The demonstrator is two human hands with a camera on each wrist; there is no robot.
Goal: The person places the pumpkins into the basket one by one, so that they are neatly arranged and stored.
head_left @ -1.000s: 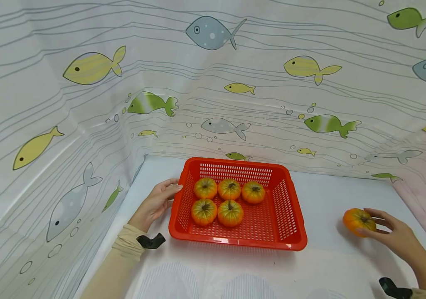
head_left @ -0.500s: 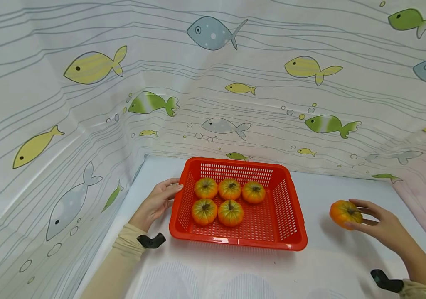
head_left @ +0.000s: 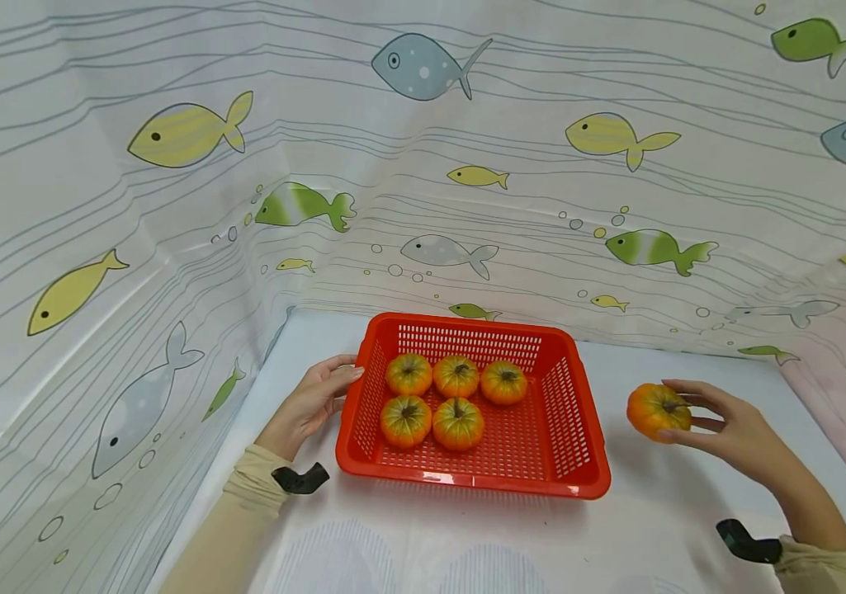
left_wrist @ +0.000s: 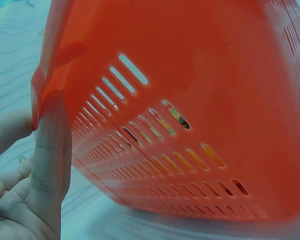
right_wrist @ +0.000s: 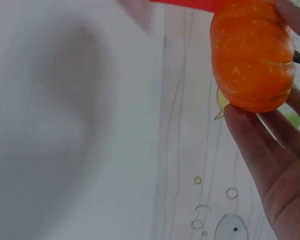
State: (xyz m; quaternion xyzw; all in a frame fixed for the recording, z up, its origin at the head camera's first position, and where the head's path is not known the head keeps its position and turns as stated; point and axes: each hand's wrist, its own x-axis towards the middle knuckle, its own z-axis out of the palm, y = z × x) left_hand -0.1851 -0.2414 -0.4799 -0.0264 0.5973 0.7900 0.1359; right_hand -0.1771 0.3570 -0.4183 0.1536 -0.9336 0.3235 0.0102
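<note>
My right hand pinches a small orange pumpkin between thumb and fingers, holding it above the table to the right of the basket. In the right wrist view the pumpkin shows its ribbed orange side, with the dark stem toward the palm. A red plastic basket stands in the middle of the table with several like pumpkins inside, grouped toward its left. At its left rim my left hand grips the edge; the left wrist view shows thumb and fingers on either side of the basket rim.
Behind and to the left hangs a white sheet printed with fish and wavy lines. The white table extends in front of the basket and to its right. Inside the basket, the right part of its slotted floor is bare.
The right hand has carried its pumpkin leftward and slightly farther back, closer to the basket. The left hand, the basket and the pumpkins in it have stayed put.
</note>
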